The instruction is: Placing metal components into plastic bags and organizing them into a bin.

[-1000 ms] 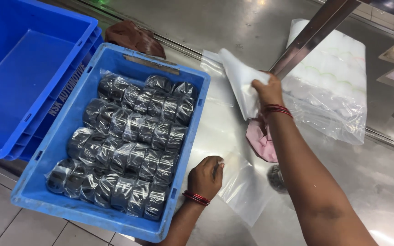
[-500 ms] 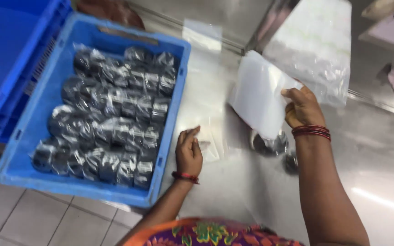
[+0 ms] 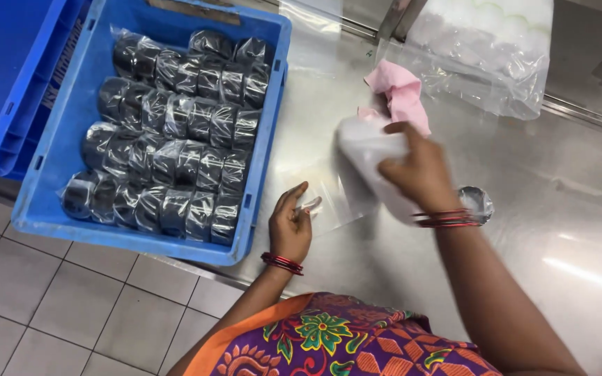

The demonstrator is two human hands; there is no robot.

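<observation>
head camera looks steeply down, fairly close.

Red bangles (image 3: 281,263) on both wrists; purple floral garment (image 3: 346,341), orange-edged.

Rows of dark round parts wrapped in clear plastic (image 3: 168,150) filled a blue crate (image 3: 50,181) at left. A large clear bag of white pieces (image 3: 482,56) lay at the worktop's far edge, with flat clear plastic bags (image 3: 315,42) beside the crate.
</observation>
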